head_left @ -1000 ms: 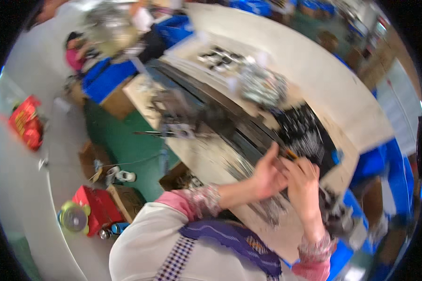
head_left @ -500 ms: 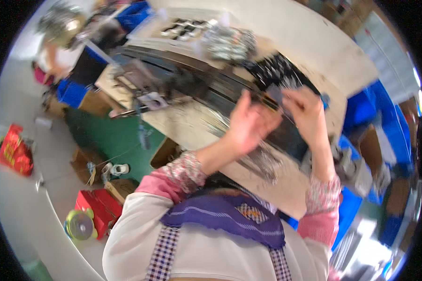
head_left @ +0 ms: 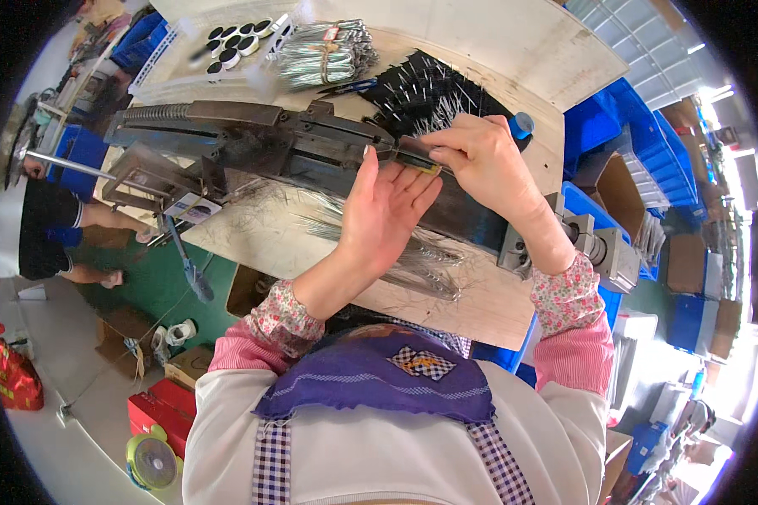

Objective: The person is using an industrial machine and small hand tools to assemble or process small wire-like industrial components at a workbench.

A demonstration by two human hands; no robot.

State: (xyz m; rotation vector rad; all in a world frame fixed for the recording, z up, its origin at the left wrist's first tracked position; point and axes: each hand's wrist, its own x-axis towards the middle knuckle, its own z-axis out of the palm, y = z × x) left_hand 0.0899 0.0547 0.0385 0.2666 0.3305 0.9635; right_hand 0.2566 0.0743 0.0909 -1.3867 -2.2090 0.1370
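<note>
My left hand is held palm up in front of a long dark metal machine, its fingers stretched out. Their tips reach the underside of a small dark piece with a yellowish edge. Above that piece my right hand is closed in a pinch. What lies between its fingertips is too small to make out. Behind the hands, thin silver pins are scattered over a black mat. More thin metal wires lie in a loose heap in front of the machine, below my left hand.
A tied bundle of silver wires lies beyond the machine, near a clear tray holding white and black round pieces. A blue-capped item stands at the mat's right. Blue bins are at right. Another person's arm shows at left.
The view has swung, so the bench sits differently in the picture and is sharper. My left palm has turned upward with fingers extended. My right hand stays pinched by the small dark piece.
</note>
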